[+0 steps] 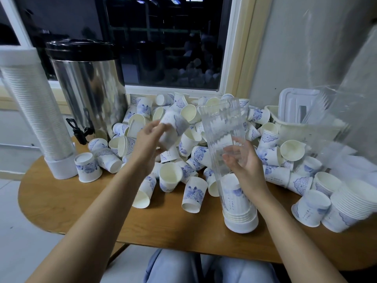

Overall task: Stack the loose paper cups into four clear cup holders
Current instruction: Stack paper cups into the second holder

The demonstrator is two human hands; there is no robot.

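The clear ribbed plastic cup holder (222,127) is standing upright on its white round base on the brown wooden worktop (61,201), to the right of the steel drinks urn with the black lid (87,88) and nearer the person. It is carrying only a short nest of blue-and-white paper cups (235,200) at its foot, and most of the tube is showing empty.

The right hand (244,162) is gripping the tube at mid-height with its fingers curled round it. The left hand (149,139), between urn and holder, is pinching one blurred paper cup (171,129). The hands are apart.

A large heap of loose cups (183,119) is lying right of the urn, so the work is judged to be at an early stage. Left of the urn, a second holder (34,111) is appearing full. The remaining two are not being identified.
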